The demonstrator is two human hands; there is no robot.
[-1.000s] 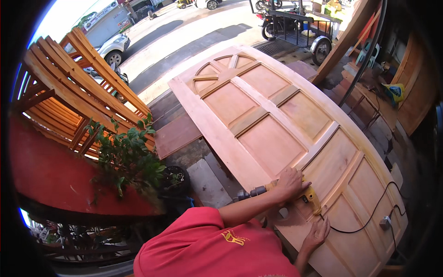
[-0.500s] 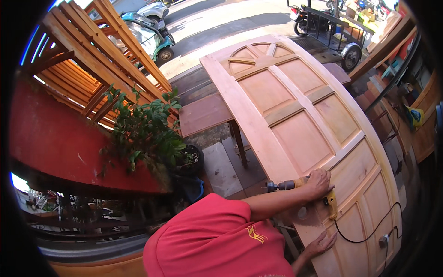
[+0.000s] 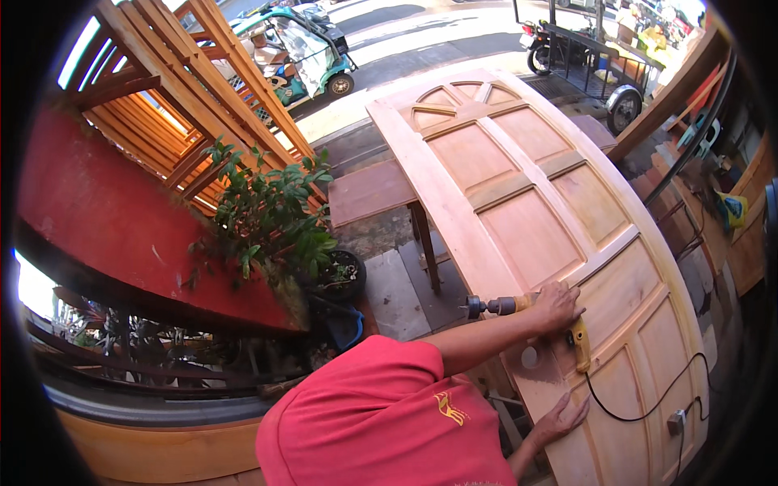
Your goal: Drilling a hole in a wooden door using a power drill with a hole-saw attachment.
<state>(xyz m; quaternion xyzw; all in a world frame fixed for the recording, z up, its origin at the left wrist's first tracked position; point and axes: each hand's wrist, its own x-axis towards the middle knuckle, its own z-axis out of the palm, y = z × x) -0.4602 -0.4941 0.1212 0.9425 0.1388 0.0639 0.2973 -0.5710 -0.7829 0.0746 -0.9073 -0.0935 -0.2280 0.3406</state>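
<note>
A pale wooden panelled door with a fan-shaped top lies flat in front of me. My left hand is closed around the body of a yellow corded power drill, on its side over the door. A dark cylindrical cutter, like a hole saw, sits at the drill's front and points left. Below the drill, a round hole shows near the door's edge, beside a brownish patch. My right hand rests near that edge, fingers stretched out, holding nothing.
The drill's black cord runs across the door to a grey plug or socket. A brown board sticks out beyond the door's left side. Left of it are a potted plant, a red wall and stacked wooden frames.
The view has shifted slightly, so the surroundings sit a little differently. My left hand still holds the drill, and my right hand stays by the door's edge.
</note>
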